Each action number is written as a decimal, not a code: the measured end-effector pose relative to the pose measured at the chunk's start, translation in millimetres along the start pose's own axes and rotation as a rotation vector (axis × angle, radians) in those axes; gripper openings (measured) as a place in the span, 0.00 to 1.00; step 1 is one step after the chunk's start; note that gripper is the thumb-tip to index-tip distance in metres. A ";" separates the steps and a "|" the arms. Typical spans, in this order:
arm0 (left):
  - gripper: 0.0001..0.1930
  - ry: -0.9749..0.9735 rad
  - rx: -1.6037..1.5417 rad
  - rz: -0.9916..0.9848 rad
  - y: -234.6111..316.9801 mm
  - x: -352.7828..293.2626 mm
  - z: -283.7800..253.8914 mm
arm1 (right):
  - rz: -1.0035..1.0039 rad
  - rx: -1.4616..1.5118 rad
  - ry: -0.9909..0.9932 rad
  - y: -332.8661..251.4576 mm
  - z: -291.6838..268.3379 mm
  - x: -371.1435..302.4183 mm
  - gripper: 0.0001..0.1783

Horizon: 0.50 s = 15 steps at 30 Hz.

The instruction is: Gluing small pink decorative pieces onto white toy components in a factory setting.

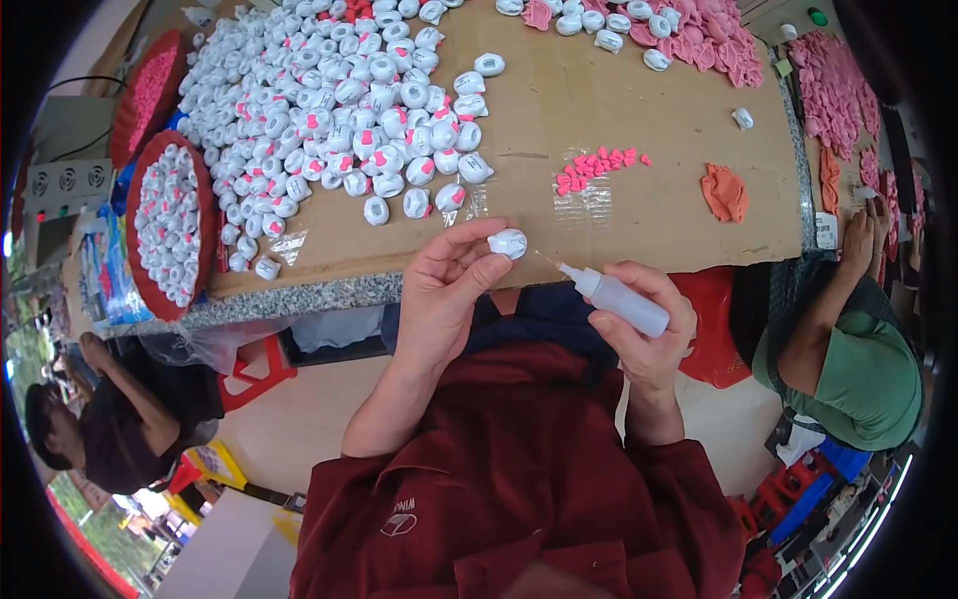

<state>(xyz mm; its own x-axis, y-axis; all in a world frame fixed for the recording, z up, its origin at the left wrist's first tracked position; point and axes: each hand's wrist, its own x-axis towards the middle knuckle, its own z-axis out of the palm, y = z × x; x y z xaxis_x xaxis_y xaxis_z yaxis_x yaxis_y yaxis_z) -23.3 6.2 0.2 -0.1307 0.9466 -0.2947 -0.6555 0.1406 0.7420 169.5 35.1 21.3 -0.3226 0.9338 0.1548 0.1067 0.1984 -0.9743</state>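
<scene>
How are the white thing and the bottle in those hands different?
The white piece is small and rounded; the squeeze bottle is longer, with a narrow nozzle.
The left hand pinches the white piece, while the right hand grips the squeeze bottle, nozzle toward the white piece.
Both look pale.

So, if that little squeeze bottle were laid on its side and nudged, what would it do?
The bottle would probably roll, since its body looks round. It's likely light: it is small, and its pale, translucent wall looks like plastic. It might also give a little when squeezed, though whether the fingers of the right hand are denting it can't be told.
</scene>
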 end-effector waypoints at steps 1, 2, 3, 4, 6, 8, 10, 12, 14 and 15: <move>0.15 -0.003 -0.007 0.000 -0.5 0.1 -1.2 | 0.002 0.000 -0.003 0.2 0.3 0.2 0.19; 0.15 -0.007 -0.013 0.000 -0.5 0.9 -1.8 | 0.022 -0.015 0.039 0.0 0.2 0.9 0.20; 0.15 -0.006 -0.015 0.000 0.0 1.4 -2.1 | 0.043 -0.030 0.080 -0.4 0.4 1.5 0.21; 0.14 -0.010 -0.019 -0.007 0.7 1.7 -2.2 | 0.044 -0.031 0.079 -1.1 1.4 2.1 0.21; 0.14 -0.010 -0.025 -0.011 1.8 2.1 -2.6 | 0.148 0.030 0.129 -2.3 3.9 3.6 0.22; 0.14 -0.021 -0.026 -0.013 2.1 2.3 -2.1 | 0.162 0.055 0.117 -2.4 3.6 5.1 0.20; 0.14 -0.031 -0.023 -0.011 1.5 2.2 -0.1 | 0.174 0.079 0.110 -3.7 2.8 5.9 0.18; 0.14 -0.033 -0.021 -0.009 1.3 1.9 -0.8 | 0.173 0.079 0.101 -5.0 4.1 7.4 0.17; 0.15 -0.040 0.018 -0.019 0.0 2.0 -2.3 | 0.157 0.077 0.104 -4.0 5.7 9.0 0.17; 0.15 -0.040 0.018 -0.019 -0.3 2.0 -2.5 | 0.140 0.074 0.107 -3.8 6.1 9.3 0.17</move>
<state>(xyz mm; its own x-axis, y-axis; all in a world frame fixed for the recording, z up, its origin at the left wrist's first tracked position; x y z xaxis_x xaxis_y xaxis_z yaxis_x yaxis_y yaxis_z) -25.2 7.3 -2.1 -0.0880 0.9546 -0.2844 -0.6439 0.1634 0.7474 160.4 41.2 25.5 -0.2070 0.9779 0.0293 0.0725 0.0452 -0.9963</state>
